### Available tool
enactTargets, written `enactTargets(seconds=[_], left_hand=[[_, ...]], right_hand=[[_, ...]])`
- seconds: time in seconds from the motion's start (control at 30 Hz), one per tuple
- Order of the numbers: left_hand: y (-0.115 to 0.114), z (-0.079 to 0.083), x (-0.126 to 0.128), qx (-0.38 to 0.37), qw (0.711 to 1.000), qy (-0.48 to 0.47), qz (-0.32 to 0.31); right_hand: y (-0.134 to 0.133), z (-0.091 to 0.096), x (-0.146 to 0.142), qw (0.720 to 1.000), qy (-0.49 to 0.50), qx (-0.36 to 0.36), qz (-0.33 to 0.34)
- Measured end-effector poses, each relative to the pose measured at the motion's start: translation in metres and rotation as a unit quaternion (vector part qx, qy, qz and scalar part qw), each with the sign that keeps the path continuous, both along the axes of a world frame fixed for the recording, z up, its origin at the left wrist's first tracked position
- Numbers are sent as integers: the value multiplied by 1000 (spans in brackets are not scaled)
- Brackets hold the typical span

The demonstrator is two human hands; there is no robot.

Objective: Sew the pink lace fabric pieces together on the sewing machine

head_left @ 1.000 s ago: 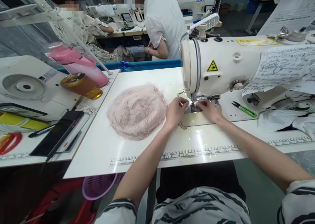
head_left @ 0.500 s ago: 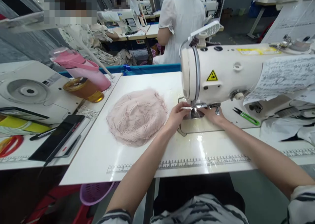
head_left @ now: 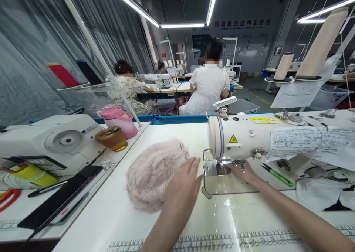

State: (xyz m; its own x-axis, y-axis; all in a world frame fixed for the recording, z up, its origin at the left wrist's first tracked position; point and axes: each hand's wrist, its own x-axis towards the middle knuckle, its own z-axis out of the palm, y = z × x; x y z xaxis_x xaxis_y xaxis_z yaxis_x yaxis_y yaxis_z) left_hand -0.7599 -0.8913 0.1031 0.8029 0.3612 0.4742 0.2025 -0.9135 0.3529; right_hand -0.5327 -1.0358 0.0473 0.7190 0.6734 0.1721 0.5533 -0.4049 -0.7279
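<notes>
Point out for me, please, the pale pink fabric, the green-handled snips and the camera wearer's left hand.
Pale pink fabric (head_left: pixel 152 176): head view, middle of the bundle.
Green-handled snips (head_left: pixel 283 179): head view, on the green handle.
Left hand (head_left: pixel 183 187): head view, back of the hand.

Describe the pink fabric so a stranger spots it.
Find the white sewing machine on the right. On the tabletop to its left, partly hidden by the left hand, lies the pink fabric: a crumpled heap, unlike the smooth pink bottle beyond.
</notes>
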Motion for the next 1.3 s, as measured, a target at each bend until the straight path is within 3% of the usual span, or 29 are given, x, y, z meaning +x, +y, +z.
enactTargets(seconds=[0.13,0.27,0.37,0.53,0.77,0.97,1.3], left_hand=[[30,-21,-26,214,968,-26,128],[59,-45,-33,303,948,2,100],[73,-51,-33,325,942,13,77],[80,-39,-42,292,955,44,26],[54,-25,-28,157,985,61,33],[42,-24,-4,123,984,69,106],[36,3,-17,51,978,99,175]], right_hand=[[0,7,-3,1000,20,4,13],[-1,13,-7,999,30,13,14],[-3,16,-9,999,34,14,3],[-5,16,-6,999,52,6,13],[-9,4,2,998,58,-28,24],[-9,-3,1,999,-2,-38,2],[-8,-5,3,997,-55,-53,-20]])
